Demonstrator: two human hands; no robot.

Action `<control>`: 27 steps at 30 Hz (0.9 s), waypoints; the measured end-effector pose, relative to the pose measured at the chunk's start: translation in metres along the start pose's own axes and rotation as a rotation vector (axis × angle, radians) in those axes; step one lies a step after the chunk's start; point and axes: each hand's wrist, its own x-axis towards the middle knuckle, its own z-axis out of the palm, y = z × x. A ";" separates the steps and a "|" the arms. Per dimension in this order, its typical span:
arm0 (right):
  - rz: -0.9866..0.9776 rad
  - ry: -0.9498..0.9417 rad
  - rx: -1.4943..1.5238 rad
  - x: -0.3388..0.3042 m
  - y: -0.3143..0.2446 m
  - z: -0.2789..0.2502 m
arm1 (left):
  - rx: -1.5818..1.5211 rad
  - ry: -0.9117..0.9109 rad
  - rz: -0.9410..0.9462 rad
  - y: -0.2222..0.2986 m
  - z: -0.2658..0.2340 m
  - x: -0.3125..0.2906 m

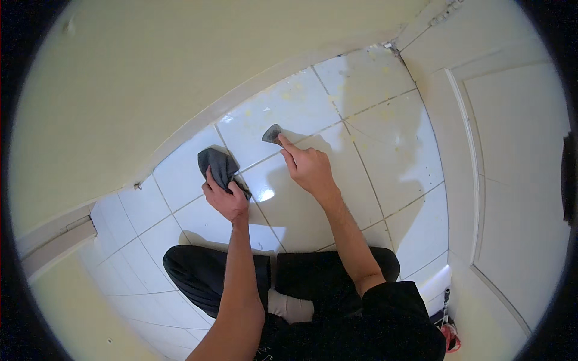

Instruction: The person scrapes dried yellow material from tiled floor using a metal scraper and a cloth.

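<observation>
My left hand (225,197) is closed around a dark grey cloth (215,161), which is bunched up against the white floor tiles (301,210). To its right, my right hand (308,168) grips a scraper (272,133) with a flared, dull metal blade. My index finger presses along the top of the scraper, and the rest of it is hidden in my hand. The blade lies low over a tile, at or very near its surface. Small yellowish spots (248,112) dot the tiles ahead of and to the right of the blade.
A cream wall with a baseboard (198,117) borders the floor ahead and to the left. On the right stands a pale panelled door (518,132). My bent legs in black trousers (211,274) rest on the floor. A red item (449,338) lies at the lower right.
</observation>
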 end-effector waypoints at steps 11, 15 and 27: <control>-0.112 0.057 -0.067 -0.003 0.010 0.022 | -0.012 -0.013 -0.034 0.001 -0.004 0.002; -0.145 0.116 -0.093 -0.003 0.008 0.026 | 0.008 -0.049 -0.060 0.000 -0.005 0.002; -0.176 0.294 -0.189 -0.006 0.020 0.048 | 0.030 -0.050 -0.083 -0.001 -0.002 0.001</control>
